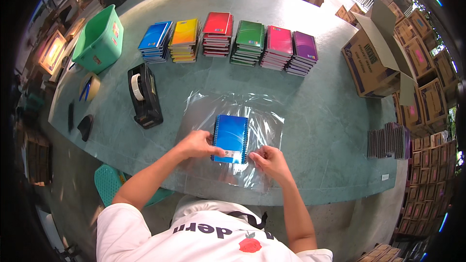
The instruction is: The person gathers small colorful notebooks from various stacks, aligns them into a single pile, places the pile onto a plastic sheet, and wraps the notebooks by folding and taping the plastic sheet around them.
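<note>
Green table (pixel 330 131), tape dispenser (pixel 147 104) and notebook stacks (pixel 250 34) beyond; blue notebook (pixel 231 133) in left hand (pixel 195 144), right hand (pixel 271 162) of unclear grip

The head view comes from the left one of two fisheye cameras worn side by side on the person's head. It looks down and forward over the chest, so the white shirt (pixel 145 242) fills the lower middle and both forearms (pixel 151 175) extend upward from there. The green surface (pixel 330 131) lies close below, seen from its near edge to its far one, with the blue notebook (pixel 231 133) near the centre. The wide lens bends the surface's edges into arcs and tilts the cartons (pixel 433 101) beside the dark right rim.
</note>
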`<state>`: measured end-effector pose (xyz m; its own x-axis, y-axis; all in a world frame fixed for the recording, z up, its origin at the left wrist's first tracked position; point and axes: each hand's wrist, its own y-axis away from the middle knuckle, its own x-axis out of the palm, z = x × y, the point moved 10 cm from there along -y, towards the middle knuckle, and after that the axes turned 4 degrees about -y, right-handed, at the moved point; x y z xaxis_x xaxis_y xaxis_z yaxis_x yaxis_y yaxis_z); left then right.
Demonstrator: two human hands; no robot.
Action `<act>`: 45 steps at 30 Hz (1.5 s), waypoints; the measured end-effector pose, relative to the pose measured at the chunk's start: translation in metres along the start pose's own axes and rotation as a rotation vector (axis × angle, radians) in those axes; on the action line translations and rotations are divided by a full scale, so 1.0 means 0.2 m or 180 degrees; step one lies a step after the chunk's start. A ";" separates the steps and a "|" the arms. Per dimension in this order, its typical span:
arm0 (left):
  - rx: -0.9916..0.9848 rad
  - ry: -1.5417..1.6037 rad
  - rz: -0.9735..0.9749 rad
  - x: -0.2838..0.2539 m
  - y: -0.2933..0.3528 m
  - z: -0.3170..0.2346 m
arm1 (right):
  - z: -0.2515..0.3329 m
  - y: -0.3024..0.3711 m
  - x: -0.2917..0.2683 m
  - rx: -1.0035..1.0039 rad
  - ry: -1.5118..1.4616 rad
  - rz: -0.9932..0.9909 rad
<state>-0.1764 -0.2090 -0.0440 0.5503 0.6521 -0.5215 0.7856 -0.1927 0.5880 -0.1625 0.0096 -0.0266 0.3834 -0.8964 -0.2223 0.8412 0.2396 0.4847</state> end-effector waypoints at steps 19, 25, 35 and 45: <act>0.1811 0.0248 -0.1183 -0.30 -0.49 -0.34 | 0.33 -0.06 0.46 -0.1009 0.2645 0.0251; 0.2691 -0.0924 0.0256 -0.01 -0.71 -0.62 | 0.39 -0.06 0.43 -0.1933 0.2819 -0.0279; 0.1127 -0.1299 -0.0067 -0.43 -0.37 0.09 | 0.40 -0.11 0.39 -0.2065 0.2577 0.0052; -0.0297 0.1633 -0.0257 0.03 0.10 0.35 | 0.39 -0.14 0.37 -0.2077 0.2711 0.0217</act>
<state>-0.1385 -0.2600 -0.0778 0.2614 0.9418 -0.2116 0.7784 -0.0761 0.6231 -0.1880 -0.0927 0.0098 0.3646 -0.3794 -0.8504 0.7524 0.6581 0.0290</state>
